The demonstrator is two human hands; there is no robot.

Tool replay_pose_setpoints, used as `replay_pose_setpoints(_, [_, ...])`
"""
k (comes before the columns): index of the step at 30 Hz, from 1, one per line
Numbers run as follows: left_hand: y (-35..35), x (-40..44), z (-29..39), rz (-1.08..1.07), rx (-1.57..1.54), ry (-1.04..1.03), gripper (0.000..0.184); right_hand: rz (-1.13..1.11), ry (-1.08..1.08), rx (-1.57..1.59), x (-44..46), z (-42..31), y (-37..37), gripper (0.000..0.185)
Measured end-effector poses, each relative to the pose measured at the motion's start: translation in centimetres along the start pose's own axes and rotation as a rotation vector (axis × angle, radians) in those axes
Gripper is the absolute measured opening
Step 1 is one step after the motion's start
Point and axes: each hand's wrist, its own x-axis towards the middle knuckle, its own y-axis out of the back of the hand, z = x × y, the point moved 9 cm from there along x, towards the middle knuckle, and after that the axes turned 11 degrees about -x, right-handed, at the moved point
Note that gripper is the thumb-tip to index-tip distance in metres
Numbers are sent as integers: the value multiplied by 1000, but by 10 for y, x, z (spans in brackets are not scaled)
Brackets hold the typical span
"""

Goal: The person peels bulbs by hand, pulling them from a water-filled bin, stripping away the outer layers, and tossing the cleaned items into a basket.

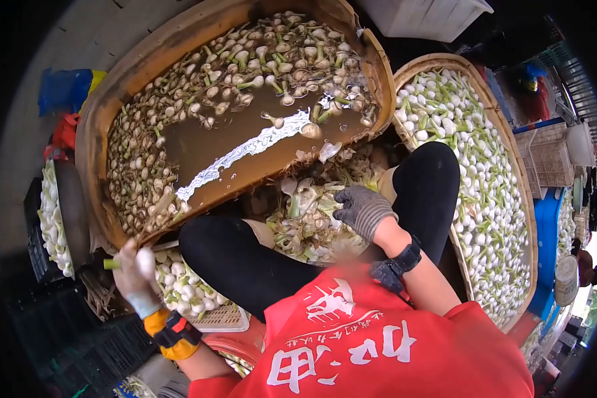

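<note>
My left hand [134, 282], in a pale glove smeared by motion, is closed around a garlic bulb [146, 263] whose cut green stem sticks out to the left. Just below it, a white plastic basket [222, 320] holds peeled garlic bulbs [184, 286]. My right hand [365, 209], in a grey striped glove, hovers over or touches a heap of garlic peels [305, 215] between my knees. Its thumb and forefinger are apart, with loose skins close by. In front of me, a large tub [91, 142] of brown water has unpeeled garlic [136, 149] floating in it.
To the right, a long tub [529, 232] is full of white garlic with green stems. A blue container [545, 245] stands beyond it. A white bin [424, 16] is at the top, and dark crates [79, 351] stack at lower left.
</note>
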Motion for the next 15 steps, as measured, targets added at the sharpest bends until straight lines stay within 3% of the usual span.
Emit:
replay_pose_setpoints(1, [65,8,-88,145,-205,294,24,-63,1,5,0,2,-7,36])
replay_pose_setpoints(2, [112,11,-113,80,172,324,29,-127,3,10,-1,4,-15,35])
replay_pose_setpoints(3, [112,9,-83,17,414,339,30,-124,-6,19,1,3,-17,35])
replay_pose_setpoints(5, [97,6,-46,201,289,385,30,-159,16,2,5,-2,-28,34])
replay_pose_setpoints(6, [97,22,-74,222,-137,240,32,-137,60,-3,10,-3,-38,33])
replay_pose_setpoints(7, [50,34,-39,131,-178,236,32,-146,64,-2,15,-6,-41,33])
replay_pose_setpoints(8, [2,43,4,80,133,161,33,-199,59,-7,21,-9,-48,33])
replay_pose_setpoints(9, [-47,59,19,61,233,256,35,-252,53,-12,25,-12,-55,32])
replay_pose_setpoints(11, [-157,80,36,-144,4,142,39,-264,55,-5,30,-16,-58,32])
replay_pose_setpoints(12, [-218,84,41,-261,-15,222,38,-258,61,10,30,-17,-54,32])
replay_pose_setpoints(14, [-345,83,16,-658,-273,174,34,-267,57,25,29,-17,-48,33])
replay_pose_setpoints(15, [-411,71,-9,-910,-151,177,39,-268,40,27,29,-11,-51,33])
